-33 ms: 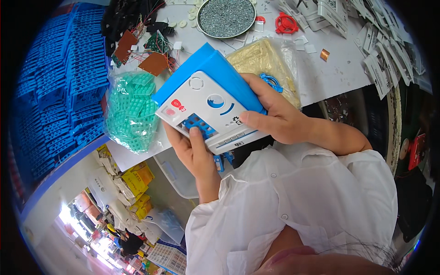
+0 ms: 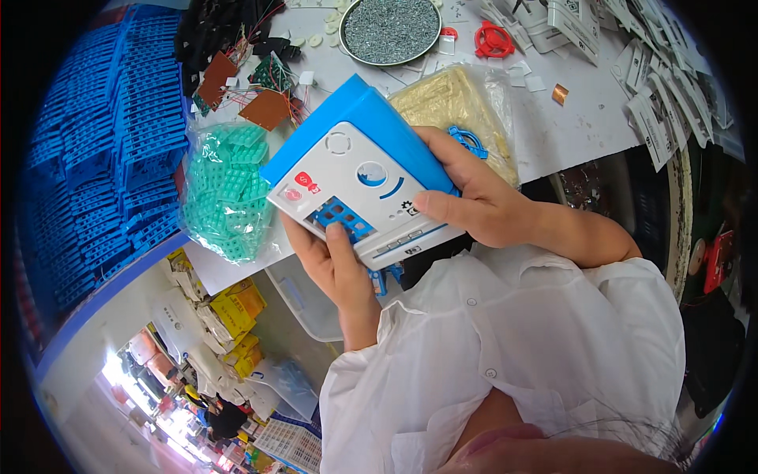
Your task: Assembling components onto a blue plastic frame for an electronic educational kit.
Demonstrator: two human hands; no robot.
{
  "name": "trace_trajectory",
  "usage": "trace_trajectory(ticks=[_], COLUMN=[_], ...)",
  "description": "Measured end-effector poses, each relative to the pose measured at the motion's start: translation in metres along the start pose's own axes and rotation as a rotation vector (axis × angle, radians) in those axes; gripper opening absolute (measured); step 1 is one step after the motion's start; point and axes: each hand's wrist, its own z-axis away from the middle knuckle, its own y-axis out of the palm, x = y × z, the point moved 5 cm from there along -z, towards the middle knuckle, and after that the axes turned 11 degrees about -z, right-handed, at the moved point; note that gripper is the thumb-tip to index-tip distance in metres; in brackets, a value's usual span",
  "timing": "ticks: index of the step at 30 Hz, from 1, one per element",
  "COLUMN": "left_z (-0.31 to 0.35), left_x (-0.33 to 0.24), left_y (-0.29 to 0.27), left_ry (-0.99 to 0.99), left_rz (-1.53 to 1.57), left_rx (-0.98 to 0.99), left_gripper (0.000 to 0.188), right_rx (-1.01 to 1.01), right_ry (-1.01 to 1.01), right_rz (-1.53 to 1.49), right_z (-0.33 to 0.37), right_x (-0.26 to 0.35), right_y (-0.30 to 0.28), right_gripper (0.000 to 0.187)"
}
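Observation:
Between my two hands is a toy casing: a blue plastic housing with a white front panel against it. The panel has red and black markings, a round hole and a square window. A blue grid of keys shows through that window. My left hand grips the lower left edge, its thumb at the window's lower edge. My right hand wraps the right end, thumb on the white face and fingers along the blue side. The undersides of both hands' grips are hidden behind the casing.
Beyond the casing stand a round tray of small screws and a bag of cream parts. Left are a bag of green keypads, wired circuit boards and stacked blue grids. White panels pile at the far right.
The casing has tilted very slightly in my hands, and more of the blue key grid shows in the window. Both grips stay the same.

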Motion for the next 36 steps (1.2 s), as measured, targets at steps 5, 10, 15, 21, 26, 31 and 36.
trace_trajectory(ticks=[5,10,15,21,26,31,36], left_z=[0.016,0.007,0.003,0.007,0.003,0.0,-0.003], left_x=[-0.002,0.008,0.007,-0.007,-0.008,0.001,0.015], left_y=[-0.012,0.0,-0.004,-0.004,-0.006,-0.005,-0.006], left_ry=[-0.009,-0.189,-0.148,-0.071,-0.079,-0.146,-0.113], left_rz=[-0.037,0.224,0.273,0.064,0.112,0.265,0.348], left_rx=[-0.021,0.024,0.005,-0.197,-0.11,-0.014,0.017], left_gripper=[0.066,0.062,0.06,0.058,0.055,0.051,0.048], right_rx=[0.047,0.008,0.104,-0.008,-0.026,-0.071,-0.116], right_ry=[0.006,0.083,0.116,0.223,0.213,0.239,0.189], right_rz=[-0.041,-0.141,-0.019,-0.1,-0.084,0.047,0.032], right_z=[0.0,-0.005,0.001,-0.001,-0.005,-0.006,-0.004], right_x=[-0.002,-0.008,-0.001,-0.012,-0.014,-0.006,-0.002], right_y=[0.003,0.0,-0.007,-0.014,-0.016,-0.022,-0.021], right_gripper=[0.068,0.075,0.081,0.073,0.066,0.049,0.042])
